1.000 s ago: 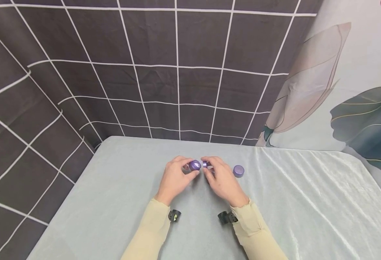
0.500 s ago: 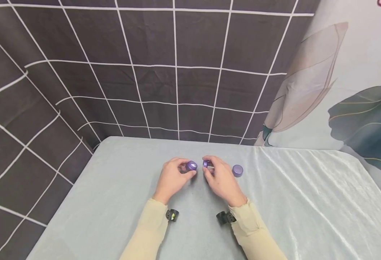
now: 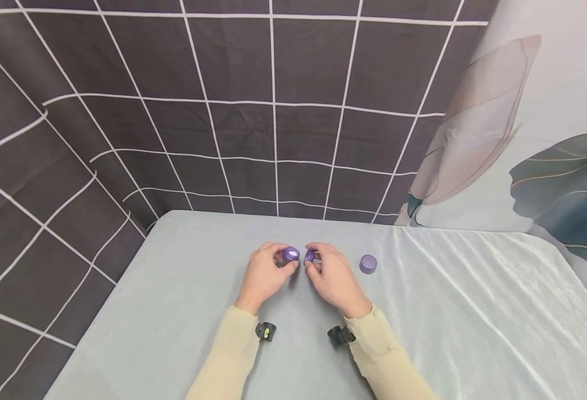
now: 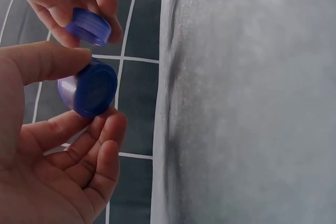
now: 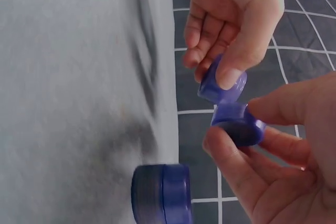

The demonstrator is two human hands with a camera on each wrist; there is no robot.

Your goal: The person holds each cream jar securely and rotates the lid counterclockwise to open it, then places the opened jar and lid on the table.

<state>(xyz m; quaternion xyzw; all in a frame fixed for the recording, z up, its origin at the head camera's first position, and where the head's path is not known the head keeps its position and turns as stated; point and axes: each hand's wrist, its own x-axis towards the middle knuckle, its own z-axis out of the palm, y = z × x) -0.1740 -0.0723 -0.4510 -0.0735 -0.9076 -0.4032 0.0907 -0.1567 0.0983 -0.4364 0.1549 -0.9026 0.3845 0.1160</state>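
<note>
sleeves [image 3: 228,355]: beige, long | wrist mounts [image 3: 265,331]: black (clip-like)

Purple jar [image 3: 290,255] in left hand [image 3: 263,276]: smooth glossy plastic. Lid [image 3: 309,255] in right hand [image 3: 334,279]: same plastic, satin sheen. Second jar [image 3: 368,264]: matt purple plastic. Tablecloth [image 3: 473,311]: pale velvety cloth, shiny creases. Sleeves [image 3: 223,361]: soft beige knit.

Pale velvety tablecloth [image 3: 473,311], dark grid-patterned backdrop [image 3: 233,128], leaf-print curtain [image 3: 538,139].
</note>
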